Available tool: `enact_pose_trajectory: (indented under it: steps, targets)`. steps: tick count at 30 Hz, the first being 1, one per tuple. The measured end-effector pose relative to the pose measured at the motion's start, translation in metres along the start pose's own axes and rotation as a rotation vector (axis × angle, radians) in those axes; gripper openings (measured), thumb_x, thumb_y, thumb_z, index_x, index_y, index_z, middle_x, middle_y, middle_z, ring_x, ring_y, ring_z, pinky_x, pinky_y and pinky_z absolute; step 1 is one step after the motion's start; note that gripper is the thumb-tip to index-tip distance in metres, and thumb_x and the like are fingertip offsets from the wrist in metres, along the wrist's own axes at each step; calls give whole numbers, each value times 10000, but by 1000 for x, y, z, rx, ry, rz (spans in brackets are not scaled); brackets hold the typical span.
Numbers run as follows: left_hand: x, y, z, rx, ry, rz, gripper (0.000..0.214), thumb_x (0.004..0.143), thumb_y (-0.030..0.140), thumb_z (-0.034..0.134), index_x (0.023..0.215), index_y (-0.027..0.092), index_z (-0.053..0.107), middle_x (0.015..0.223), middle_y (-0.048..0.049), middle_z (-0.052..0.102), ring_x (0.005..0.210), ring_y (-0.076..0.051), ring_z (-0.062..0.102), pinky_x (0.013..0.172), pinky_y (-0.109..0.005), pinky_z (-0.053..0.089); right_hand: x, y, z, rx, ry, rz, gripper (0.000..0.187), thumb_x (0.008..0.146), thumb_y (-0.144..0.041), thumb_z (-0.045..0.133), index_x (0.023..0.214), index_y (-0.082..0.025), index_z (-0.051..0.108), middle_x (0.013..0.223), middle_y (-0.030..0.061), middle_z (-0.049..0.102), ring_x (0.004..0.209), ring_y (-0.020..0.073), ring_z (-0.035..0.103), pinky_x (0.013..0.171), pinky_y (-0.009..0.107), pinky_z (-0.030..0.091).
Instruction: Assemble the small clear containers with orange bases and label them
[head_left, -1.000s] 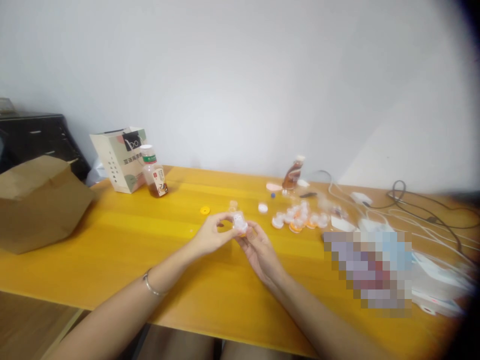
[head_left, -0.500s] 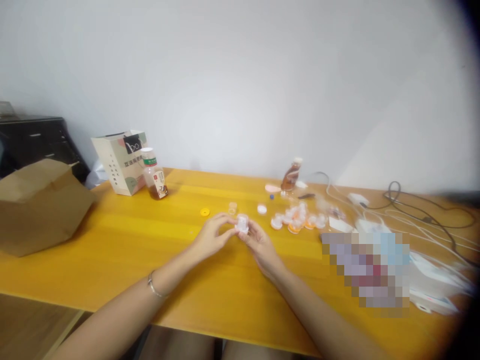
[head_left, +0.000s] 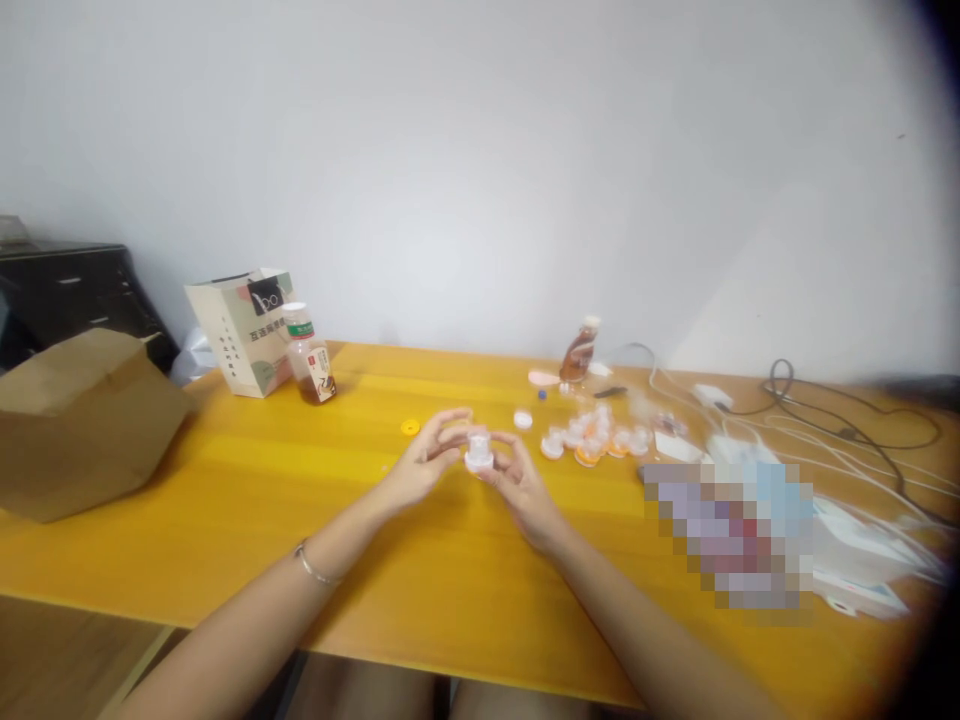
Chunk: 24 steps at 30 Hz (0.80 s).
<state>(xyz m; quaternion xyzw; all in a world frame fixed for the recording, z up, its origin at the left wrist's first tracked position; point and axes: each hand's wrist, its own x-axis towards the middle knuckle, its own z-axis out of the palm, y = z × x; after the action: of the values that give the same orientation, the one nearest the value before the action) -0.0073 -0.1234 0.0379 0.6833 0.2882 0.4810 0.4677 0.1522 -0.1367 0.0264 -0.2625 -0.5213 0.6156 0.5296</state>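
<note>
A small clear plastic container with a whitish base (head_left: 479, 455) is held above the yellow table (head_left: 420, 590) by my right hand (head_left: 521, 490), its fingers closed around the container's right side and base. Just to the left, my left hand (head_left: 424, 465) has its thumb and fingers apart, stretched out beside and behind the container. Whether its fingertips touch the container is hard to tell. Beyond my left hand lies a yellow disc-shaped cap (head_left: 410, 428). A white cap (head_left: 523, 420) rests past my right hand, near a cluster of small clear containers with orange and white parts (head_left: 592, 440).
A brown paper bag (head_left: 90, 420), a printed carton bag (head_left: 244, 335) and a white-capped jar (head_left: 311, 360) stand on the left. At the back is a brown bottle (head_left: 580, 350). Cables (head_left: 847, 430), a white box (head_left: 862, 550) and a pixelated item (head_left: 727, 540) occupy the right.
My left hand has come off the container and its fingers have spread upward. My right hand holds the container slightly further left. A small pale ring-like piece behind the hands is now hidden.
</note>
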Motion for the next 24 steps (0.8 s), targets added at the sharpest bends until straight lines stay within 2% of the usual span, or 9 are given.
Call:
enact_pose_trajectory:
  steps: [2, 5, 8, 10, 12, 15, 19, 21, 24]
  targets:
    - [1, -1, -8, 43, 27, 33, 530, 736, 101, 406, 1227, 262, 292, 1301, -70, 380, 1194, -179, 355, 955, -375, 294, 1, -1, -3, 22, 3, -10, 433, 638, -260, 668, 1012, -270, 450, 939, 4, 642, 864, 159, 596, 818, 319, 407]
    - [3, -8, -15, 188, 140, 52, 629, 659, 23, 353, 1232, 274, 280, 1316, -58, 355, 1224, -178, 304, 969, -415, 261, 6, 1, -9, -47, 88, -22, 418, 624, -279, 675, 1004, -266, 504, 994, 11, 627, 914, 169, 578, 838, 320, 398]
    - [4, -14, -15, 302, 141, 12, 574, 664, 36, 351, 1202, 237, 331, 1281, -74, 394, 1197, -184, 343, 959, -410, 287, 15, 5, -18, -171, 216, -68, 340, 609, -292, 672, 924, -238, 553, 1037, 20, 606, 994, 175, 534, 874, 311, 377]
    - [4, -13, -13, 376, 138, 6, 489, 697, 67, 364, 1159, 224, 391, 1256, -69, 423, 1174, -182, 371, 955, -390, 303, 21, 6, -29, -266, 314, -82, 311, 614, -299, 652, 893, -220, 538, 998, 30, 611, 952, 174, 549, 842, 313, 394]
    - [4, -10, -11, 438, 138, 34, 411, 722, 88, 371, 1102, 224, 451, 1232, -54, 451, 1154, -178, 392, 942, -368, 325, 25, 4, -42, -410, 393, -90, 271, 616, -304, 630, 837, -198, 515, 899, 37, 624, 855, 176, 575, 774, 313, 420]
    - [3, -2, -10, 490, 131, 95, 341, 739, 96, 373, 1026, 218, 510, 1199, -44, 484, 1128, -180, 418, 916, -349, 352, 29, 2, -63, -758, 449, -61, 201, 623, -314, 585, 745, -187, 487, 754, 27, 610, 697, 172, 571, 655, 299, 431]
    - [3, 3, -11, 522, 106, 176, 315, 744, 86, 372, 988, 197, 537, 1146, -58, 519, 1098, -174, 444, 921, -333, 350, 30, 4, -85, -1208, 494, -42, 172, 625, -330, 537, 687, -187, 463, 670, 22, 552, 633, 173, 533, 595, 289, 401]
    - [4, 3, -13, 552, 100, 185, 309, 746, 82, 367, 971, 194, 546, 1124, -60, 529, 1086, -170, 453, 924, -324, 348, 30, 6, -91, -1352, 492, -69, 162, 629, -329, 519, 678, -189, 453, 688, 31, 534, 660, 180, 520, 589, 281, 387]
    - [8, -3, -22, 633, 164, 159, 301, 753, 91, 355, 960, 197, 546, 1106, -54, 532, 1061, -169, 468, 918, -318, 353, 30, 7, -98, -1447, 496, -49, 152, 649, -330, 493, 683, -196, 431, 667, 24, 519, 631, 171, 506, 548, 260, 360]
